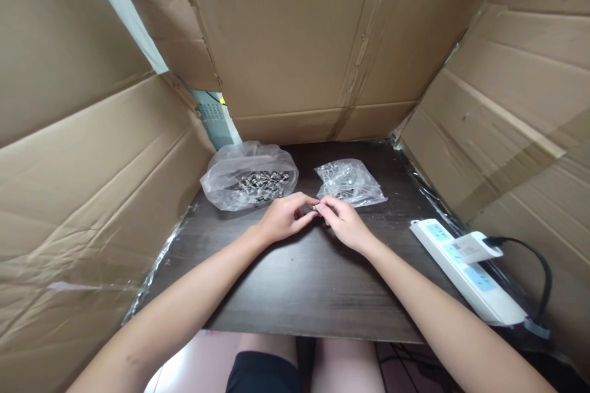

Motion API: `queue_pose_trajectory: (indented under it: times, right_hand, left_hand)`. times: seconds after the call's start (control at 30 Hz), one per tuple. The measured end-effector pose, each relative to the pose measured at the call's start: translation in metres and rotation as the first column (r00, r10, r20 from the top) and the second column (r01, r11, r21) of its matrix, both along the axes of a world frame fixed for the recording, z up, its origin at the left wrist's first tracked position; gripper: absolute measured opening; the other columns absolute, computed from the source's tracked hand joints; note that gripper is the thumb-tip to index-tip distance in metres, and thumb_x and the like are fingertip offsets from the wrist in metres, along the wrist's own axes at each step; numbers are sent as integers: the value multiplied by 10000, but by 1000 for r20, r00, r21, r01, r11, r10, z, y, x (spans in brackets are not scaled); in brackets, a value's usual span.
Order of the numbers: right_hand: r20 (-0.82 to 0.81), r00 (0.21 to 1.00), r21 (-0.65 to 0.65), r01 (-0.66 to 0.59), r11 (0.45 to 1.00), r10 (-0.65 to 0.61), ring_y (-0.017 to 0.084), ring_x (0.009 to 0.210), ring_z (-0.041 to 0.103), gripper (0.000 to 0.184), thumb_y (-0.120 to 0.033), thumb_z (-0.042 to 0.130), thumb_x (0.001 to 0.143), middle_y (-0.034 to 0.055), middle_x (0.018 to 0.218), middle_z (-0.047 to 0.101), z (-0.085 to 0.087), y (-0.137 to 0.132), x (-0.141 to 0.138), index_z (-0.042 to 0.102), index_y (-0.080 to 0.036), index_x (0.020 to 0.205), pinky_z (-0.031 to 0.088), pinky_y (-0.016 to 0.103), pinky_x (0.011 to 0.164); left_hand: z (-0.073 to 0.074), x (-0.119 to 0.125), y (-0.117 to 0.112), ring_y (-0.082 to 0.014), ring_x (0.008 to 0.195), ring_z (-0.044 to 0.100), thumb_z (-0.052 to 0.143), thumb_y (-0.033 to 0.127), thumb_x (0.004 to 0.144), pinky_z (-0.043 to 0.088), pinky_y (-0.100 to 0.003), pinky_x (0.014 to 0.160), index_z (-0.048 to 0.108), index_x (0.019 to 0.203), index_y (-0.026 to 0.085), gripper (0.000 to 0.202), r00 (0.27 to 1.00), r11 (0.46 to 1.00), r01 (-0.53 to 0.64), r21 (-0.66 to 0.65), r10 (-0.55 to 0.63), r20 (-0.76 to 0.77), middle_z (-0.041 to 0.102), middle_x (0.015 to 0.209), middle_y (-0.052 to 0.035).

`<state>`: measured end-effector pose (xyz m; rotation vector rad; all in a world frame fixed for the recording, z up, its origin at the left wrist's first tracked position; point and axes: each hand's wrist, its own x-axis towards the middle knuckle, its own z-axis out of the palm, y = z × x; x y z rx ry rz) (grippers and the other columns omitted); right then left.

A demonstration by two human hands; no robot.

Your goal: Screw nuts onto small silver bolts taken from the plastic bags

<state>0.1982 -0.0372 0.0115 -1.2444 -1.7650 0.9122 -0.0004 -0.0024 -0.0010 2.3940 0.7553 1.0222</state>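
Note:
Just over the table, the fingertips of my left hand [286,216] and my right hand [340,218] meet in a pinch. Between them is a small silvery metal part [315,207], mostly covered by the fingers, so its exact kind does not show. Beyond my left hand lies an open clear plastic bag [221,187], with a heap of shiny metal pieces [265,184] that look like screws. A smaller clear bag [353,181] with small metal pieces in it lies just behind my right hand.
Cardboard panels [295,31] wall in the dark wooden table [295,295] at the back and both sides. A white power strip [461,267] lies at the right, with a white plug-in adapter [474,247] and a black cable [546,264]. My legs are below the table's front edge.

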Motion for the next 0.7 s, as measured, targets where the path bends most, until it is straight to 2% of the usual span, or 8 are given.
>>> queue_pose_trajectory:
  times: [0.2,0.4,0.7]
  right_hand:
    - [9,1000,14,5,1000,-5,151,612,472,283,-409,505,953,-25,621,502,-1,0,-1,581,-214,763,380,287,613]
    - [-40,999,-4,29,1000,-29,157,658,517,203,-399,575,916,-7,708,572,-5,0,-1,626,-207,873,412,281,612]
    - [-100,994,-81,32,996,-40,158,609,526,231,-452,607,878,-13,686,583,-5,1,-1,616,-221,893,434,293,592]
  left_hand:
    - [-1,0,0,-108,658,648,618,301,973,517,-221,610,696,1140,156,235,1000,1000,2,0,-2,12,724,957,-61]
    - [-1,0,1,-104,651,644,618,318,976,513,-223,611,702,1128,165,231,1000,1000,-10,-25,10,14,723,953,-58]
    - [-2,0,1,-107,651,642,616,325,975,518,-227,616,701,1116,162,231,1000,1000,-4,-23,4,13,726,978,-67]
